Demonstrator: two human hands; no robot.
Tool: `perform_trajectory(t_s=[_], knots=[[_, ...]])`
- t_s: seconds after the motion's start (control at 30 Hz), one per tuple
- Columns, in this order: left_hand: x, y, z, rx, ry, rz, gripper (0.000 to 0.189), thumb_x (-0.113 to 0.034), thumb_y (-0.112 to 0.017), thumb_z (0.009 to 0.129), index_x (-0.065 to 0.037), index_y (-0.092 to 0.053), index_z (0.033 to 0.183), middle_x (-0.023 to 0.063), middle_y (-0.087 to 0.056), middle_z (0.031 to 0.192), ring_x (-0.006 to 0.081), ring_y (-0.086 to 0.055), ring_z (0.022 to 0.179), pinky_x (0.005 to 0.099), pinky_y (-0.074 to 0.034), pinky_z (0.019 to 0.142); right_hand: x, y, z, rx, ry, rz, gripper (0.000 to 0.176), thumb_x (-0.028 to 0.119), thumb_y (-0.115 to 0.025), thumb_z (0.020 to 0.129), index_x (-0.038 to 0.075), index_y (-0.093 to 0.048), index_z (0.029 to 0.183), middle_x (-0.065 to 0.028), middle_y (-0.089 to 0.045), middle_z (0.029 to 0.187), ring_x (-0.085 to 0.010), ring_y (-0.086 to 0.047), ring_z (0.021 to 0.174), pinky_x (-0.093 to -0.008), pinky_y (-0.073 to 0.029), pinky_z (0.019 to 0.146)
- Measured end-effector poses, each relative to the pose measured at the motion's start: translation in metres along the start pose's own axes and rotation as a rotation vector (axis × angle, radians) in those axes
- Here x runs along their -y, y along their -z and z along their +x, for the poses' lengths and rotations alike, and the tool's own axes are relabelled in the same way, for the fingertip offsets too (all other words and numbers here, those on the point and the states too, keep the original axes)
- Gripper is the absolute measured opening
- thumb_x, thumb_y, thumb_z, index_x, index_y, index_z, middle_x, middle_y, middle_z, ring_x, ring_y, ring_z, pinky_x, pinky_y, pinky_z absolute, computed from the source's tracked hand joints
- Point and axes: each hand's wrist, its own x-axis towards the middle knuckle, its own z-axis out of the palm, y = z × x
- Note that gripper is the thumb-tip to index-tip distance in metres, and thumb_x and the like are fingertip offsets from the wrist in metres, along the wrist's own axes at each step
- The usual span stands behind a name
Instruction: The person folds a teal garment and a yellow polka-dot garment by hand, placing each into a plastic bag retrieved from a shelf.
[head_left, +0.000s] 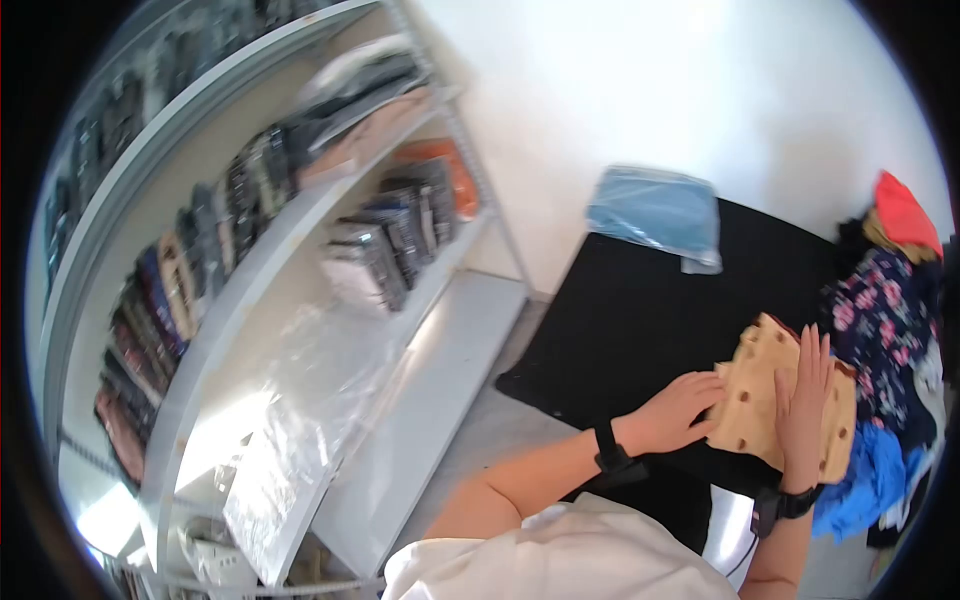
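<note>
Left hand (pixel 675 410) and right hand (pixel 805 395) both rest flat and unclenched on the tan garment (pixel 748 400) on the table (pixel 630 320). Garment probably light, soft and limp. Best pinched at corners or a folded edge.

The head-worn fisheye view looks steeply down, close over the left hand (pixel 680 410) and right hand (pixel 805 400) at a black table (pixel 640 320).

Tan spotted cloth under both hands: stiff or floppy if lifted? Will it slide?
Likely floppy: the tan spotted cloth lies flat in folded layers under the left hand and right hand. Probably light, being thin. Might drag, not glide, on the matte black table.
</note>
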Motion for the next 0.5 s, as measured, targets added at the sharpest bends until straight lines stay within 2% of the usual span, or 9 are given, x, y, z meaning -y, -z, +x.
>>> perform_trajectory(t_s=[0.07, 0.1, 0.17, 0.2, 0.3, 0.43, 0.5], knots=[[0.000, 0.023, -0.033, -0.200, 0.020, 0.058, 0.034, -0.011, -0.067, 0.090, -0.003, -0.061, 0.122, 0.0129, -0.057, 0.138, 0.0329, -0.050, 0.131, 0.0436, -0.040, 0.110, -0.003, -0.045, -0.013, 0.344, 0.018, -0.157, 0.060, 0.025, -0.053, 0.100, 0.003, -0.034, 0.153, -0.0178, -0.031, 0.160, -0.0364, -0.024, 0.150, -0.0509, -0.015, 0.122], [0.000, 0.036, -0.052, -0.229, 0.048, 0.089, 0.034, -0.011, -0.067, 0.090, -0.003, -0.061, 0.122, 0.0129, -0.057, 0.138, 0.0329, -0.050, 0.131, 0.0436, -0.040, 0.110, 0.000, -0.051, -0.016, 0.347, 0.062, -0.134, 0.060, 0.025, -0.053, 0.100, 0.003, -0.034, 0.153, -0.0178, -0.031, 0.160, -0.0364, -0.024, 0.150, -0.0509, -0.015, 0.122], [-0.001, 0.067, -0.089, -0.413, 0.181, 0.097, 0.030, -0.008, -0.067, 0.089, -0.004, -0.063, 0.118, 0.0121, -0.061, 0.132, 0.0325, -0.056, 0.123, 0.0429, -0.045, 0.104, 0.004, -0.045, -0.010, 0.416, -0.046, -0.189, 0.059, 0.030, -0.047, 0.102, 0.003, -0.035, 0.153, -0.0163, -0.031, 0.161, -0.0355, -0.022, 0.151, -0.0479, -0.013, 0.123], [0.000, 0.076, -0.110, -0.564, 0.224, 0.153, 0.026, -0.005, -0.066, 0.088, -0.005, -0.065, 0.114, 0.0123, -0.065, 0.125, 0.0324, -0.061, 0.116, 0.0417, -0.049, 0.098, 0.004, -0.045, -0.010, 0.426, -0.006, -0.175, 0.059, 0.030, -0.047, 0.102, 0.003, -0.035, 0.153, -0.0163, -0.031, 0.161, -0.0355, -0.022, 0.151, -0.0479, -0.013, 0.123], [0.020, 0.096, -0.182, -0.837, 0.475, 0.248, 0.024, -0.003, -0.065, 0.087, -0.004, -0.065, 0.112, 0.0132, -0.066, 0.122, 0.0347, -0.062, 0.112, 0.0412, -0.051, 0.095, -0.004, -0.051, -0.012, 0.400, 0.000, -0.185, 0.057, 0.029, -0.048, 0.103, 0.003, -0.037, 0.153, -0.0160, -0.032, 0.161, -0.0349, -0.023, 0.150, -0.0471, -0.014, 0.122], [0.044, 0.114, -0.276, -0.947, 0.645, 0.511, 0.024, -0.003, -0.065, 0.087, -0.003, -0.064, 0.110, 0.0146, -0.066, 0.120, 0.0361, -0.062, 0.110, 0.0426, -0.051, 0.093, -0.032, -0.067, -0.015, 0.318, 0.035, -0.167, 0.054, 0.027, -0.047, 0.103, 0.004, -0.039, 0.151, -0.0170, -0.036, 0.158, -0.0363, -0.030, 0.147, -0.0483, -0.019, 0.121], [0.057, 0.117, -0.323, -1.155, 0.818, 0.523, 0.023, -0.004, -0.064, 0.087, -0.004, -0.065, 0.110, 0.0138, -0.067, 0.119, 0.0325, -0.063, 0.108, 0.0397, -0.051, 0.091, -0.048, -0.075, -0.013, 0.293, 0.068, -0.138, 0.052, 0.025, -0.048, 0.103, 0.003, -0.041, 0.150, -0.0178, -0.039, 0.156, -0.0368, -0.032, 0.146, -0.0481, -0.021, 0.120]])
